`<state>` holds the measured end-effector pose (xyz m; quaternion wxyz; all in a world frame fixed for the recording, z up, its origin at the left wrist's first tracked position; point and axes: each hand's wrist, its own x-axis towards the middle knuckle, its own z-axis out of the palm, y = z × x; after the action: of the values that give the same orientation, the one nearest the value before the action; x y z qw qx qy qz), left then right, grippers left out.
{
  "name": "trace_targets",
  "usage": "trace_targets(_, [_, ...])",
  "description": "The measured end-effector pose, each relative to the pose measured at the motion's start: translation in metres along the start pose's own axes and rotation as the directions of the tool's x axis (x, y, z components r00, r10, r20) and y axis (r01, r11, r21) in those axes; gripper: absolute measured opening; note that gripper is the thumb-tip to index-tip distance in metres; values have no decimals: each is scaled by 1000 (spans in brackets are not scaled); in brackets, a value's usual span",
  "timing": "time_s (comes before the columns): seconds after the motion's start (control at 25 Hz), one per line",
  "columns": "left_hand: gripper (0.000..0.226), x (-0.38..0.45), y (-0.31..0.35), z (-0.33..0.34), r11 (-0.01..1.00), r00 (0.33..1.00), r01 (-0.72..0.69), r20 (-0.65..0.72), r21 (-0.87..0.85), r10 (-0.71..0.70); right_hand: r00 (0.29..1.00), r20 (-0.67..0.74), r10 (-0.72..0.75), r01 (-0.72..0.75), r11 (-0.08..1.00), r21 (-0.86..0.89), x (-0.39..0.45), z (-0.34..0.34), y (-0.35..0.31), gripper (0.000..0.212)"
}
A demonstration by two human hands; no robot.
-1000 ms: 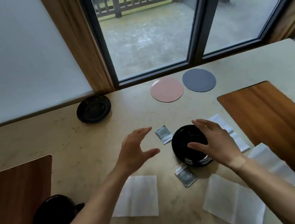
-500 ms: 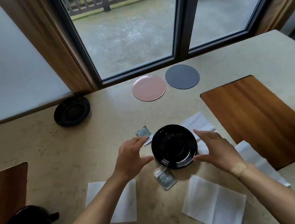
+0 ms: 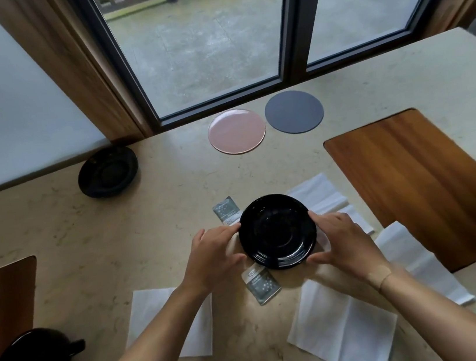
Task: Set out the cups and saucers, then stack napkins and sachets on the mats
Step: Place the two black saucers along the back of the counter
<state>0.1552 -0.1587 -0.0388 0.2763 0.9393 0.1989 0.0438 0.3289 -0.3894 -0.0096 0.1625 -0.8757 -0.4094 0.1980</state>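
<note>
Both hands have closed in since a moment ago: left hand [image 3: 210, 256] and right hand [image 3: 344, 240] now clasp the saucer's [image 3: 277, 231] rim on the counter [image 3: 159, 219].

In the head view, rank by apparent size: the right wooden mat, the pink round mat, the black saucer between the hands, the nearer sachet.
1. Right wooden mat
2. Black saucer and pink round mat: look alike, and the saucer is nearer, so unranked
3. Nearer sachet

window [image 3: 203, 32], stone table [image 3: 115, 228]
</note>
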Motion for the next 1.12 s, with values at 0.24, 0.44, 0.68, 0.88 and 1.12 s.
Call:
trace_targets(0.24, [79,2,1,7,991,1000,-9,-15,-132,7,1000,14,-19,19,1000,23,9,6,6,107])
trace_targets(0.44, [78,2,0,13,984,999,-13,-50,-180,4,1000,3,-13,12,999,50,9,7,4,106])
trace_targets(0.68, [79,4,-4,11,988,999,-2,-33,-154,-3,1000,10,-6,6,999,38,12,4,4,107])
trace_targets(0.88, [78,9,-14,2,990,998,-1,-60,-140,-7,1000,-16,-24,25,996,81,23,-1,-7,108])
trace_targets(1.12, [79,14,-35,-25,996,995,0,-102,-94,-10,988,-77,-136,140,988,61,51,-3,-31,108])
